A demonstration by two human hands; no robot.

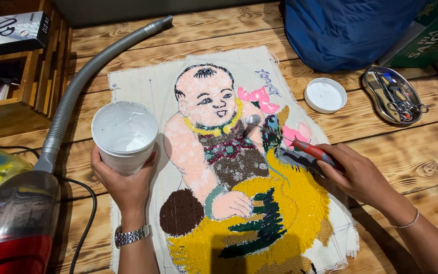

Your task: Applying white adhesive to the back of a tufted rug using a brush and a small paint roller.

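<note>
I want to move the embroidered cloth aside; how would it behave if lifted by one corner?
The embroidered cloth would probably flop and sag, since it is thin fabric with frayed edges. The dense stitching likely makes it heavier in the middle. The right hand resting on it would hold it back.

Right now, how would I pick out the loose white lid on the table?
Start at the embroidered cloth picture on the wooden table and look past its upper right edge. The white lid lies flat there, between the cloth and a metal tray of small tools. It is the only round, plain white disc.
</note>
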